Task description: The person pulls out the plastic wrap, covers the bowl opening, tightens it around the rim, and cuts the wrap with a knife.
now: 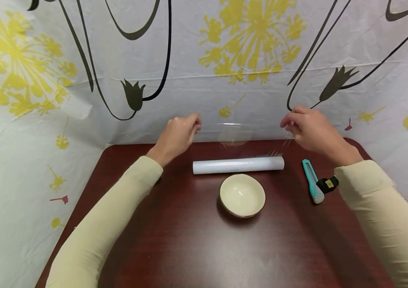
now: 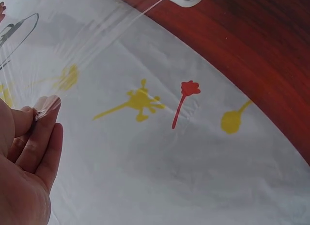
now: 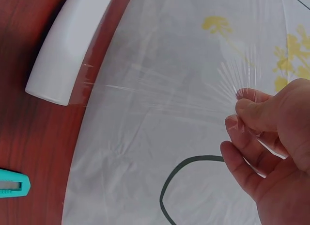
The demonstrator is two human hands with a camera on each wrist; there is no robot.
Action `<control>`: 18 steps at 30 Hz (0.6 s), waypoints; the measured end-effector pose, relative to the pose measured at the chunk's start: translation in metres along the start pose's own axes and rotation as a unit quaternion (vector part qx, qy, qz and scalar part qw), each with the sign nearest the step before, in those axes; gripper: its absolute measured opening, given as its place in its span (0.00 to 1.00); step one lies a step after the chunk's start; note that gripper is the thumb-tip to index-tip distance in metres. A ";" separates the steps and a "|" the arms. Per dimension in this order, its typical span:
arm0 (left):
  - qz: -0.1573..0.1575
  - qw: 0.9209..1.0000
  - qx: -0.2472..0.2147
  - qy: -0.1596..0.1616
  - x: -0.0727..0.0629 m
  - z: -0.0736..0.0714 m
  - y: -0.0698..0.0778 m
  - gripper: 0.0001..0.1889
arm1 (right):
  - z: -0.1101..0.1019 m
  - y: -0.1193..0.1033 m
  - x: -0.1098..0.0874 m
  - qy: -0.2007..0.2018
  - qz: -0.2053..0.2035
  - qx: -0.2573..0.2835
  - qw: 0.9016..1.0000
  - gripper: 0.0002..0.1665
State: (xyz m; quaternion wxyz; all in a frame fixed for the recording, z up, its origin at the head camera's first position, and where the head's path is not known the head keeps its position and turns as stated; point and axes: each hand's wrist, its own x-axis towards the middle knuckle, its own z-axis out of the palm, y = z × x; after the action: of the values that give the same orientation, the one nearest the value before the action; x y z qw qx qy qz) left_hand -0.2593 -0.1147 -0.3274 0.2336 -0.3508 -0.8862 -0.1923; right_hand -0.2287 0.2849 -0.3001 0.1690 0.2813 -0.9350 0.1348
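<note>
A white roll of plastic wrap [image 1: 238, 165] lies across the back of the table, behind a cream bowl [image 1: 242, 195]. From the roll a clear sheet of plastic wrap [image 3: 160, 91] stretches up and away toward both hands. My left hand [image 1: 181, 134] pinches one corner of it between thumb and fingers; in the left wrist view creases fan out from that grip. The other corner is pinched by my right hand [image 1: 310, 130], raised above the table's back right. In the head view the sheet is nearly invisible apart from faint glints.
A teal utility knife [image 1: 312, 182] lies right of the roll, below the right forearm. Dark reddish wood forms the tabletop [image 1: 189, 248]. Close behind and beside it hangs a white sheet [image 1: 189, 80] with yellow, red and dark flower prints.
</note>
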 end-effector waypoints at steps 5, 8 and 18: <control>-0.001 1.000 -0.001 0.003 0.005 -0.006 0.001 0.03 | -0.006 0.001 0.004 0.013 -0.013 -0.001 1.000 0.08; 0.000 1.000 -0.005 0.006 0.007 -0.010 0.002 0.04 | -0.009 0.001 0.006 0.015 -0.011 -0.002 1.000 0.09; 0.003 1.000 -0.011 0.008 0.014 -0.020 0.003 0.05 | -0.021 -0.003 0.008 0.033 -0.018 -0.013 0.999 0.09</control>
State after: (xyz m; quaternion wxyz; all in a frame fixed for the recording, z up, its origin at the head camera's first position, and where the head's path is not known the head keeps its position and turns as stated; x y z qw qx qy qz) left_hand -0.2608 -0.1146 -0.3028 0.2375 -0.3543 -0.8810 -0.2047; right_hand -0.2282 0.2861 -0.2777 0.2057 0.2915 -0.9253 0.1285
